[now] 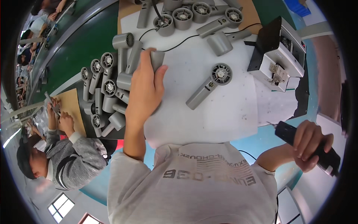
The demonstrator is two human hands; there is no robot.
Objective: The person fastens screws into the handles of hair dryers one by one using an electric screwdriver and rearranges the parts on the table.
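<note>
My left hand (pixel 143 91) is over the left part of the white work mat (pixel 175 123). Its thumb and fingers close round a grey hair dryer (pixel 158 59), mostly hidden by the hand. Off the table's right side, my right hand (pixel 309 143) grips a black electric screwdriver (pixel 285 132), its thin bit aimed towards the mat. On the mat between my hands lies another grey hair dryer (pixel 201 93), its round end facing up and showing a spoked ring with a pale centre.
Several grey hair dryers (pixel 109 87) crowd the left of the mat; others (pixel 182 18) fill the far edge. A black cable (pixel 182 44) crosses behind. At right stands a white and black screw feeder (pixel 287 59). A co-worker (pixel 74 160) handles something at the left, beside a green conveyor belt (pixel 71 56).
</note>
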